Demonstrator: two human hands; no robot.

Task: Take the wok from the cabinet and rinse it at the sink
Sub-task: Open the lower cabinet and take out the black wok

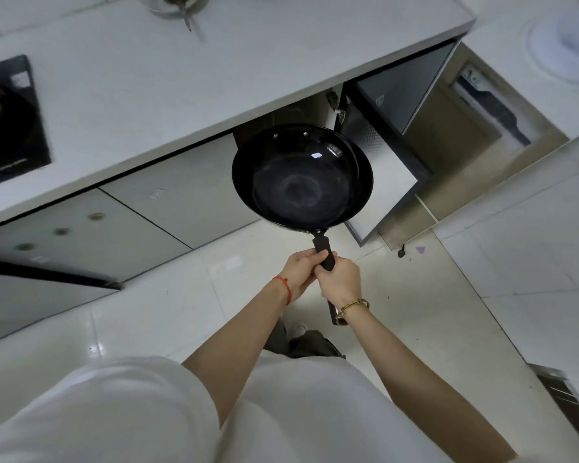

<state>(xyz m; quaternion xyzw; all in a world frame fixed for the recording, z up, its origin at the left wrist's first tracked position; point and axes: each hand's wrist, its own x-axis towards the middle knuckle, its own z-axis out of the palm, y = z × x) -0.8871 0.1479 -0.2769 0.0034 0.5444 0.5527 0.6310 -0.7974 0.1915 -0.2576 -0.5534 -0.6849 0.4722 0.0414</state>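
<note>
Right, the wok [301, 177] is out and in the air, held level in front of the open cabinet [318, 108], whose door [381, 182] hangs wide. Both hands are on the black handle [325, 253]: the left hand [298, 272] has its fingers wrapped round the handle from the side, and the right hand [340, 282] is clamped over it just behind. So the fetching looks done. What's left, by my reckoning, is the whole second half: no sink shows anywhere, only white countertop [181, 85] and a dark hob [10, 121], and the bowl looks dry.
</note>
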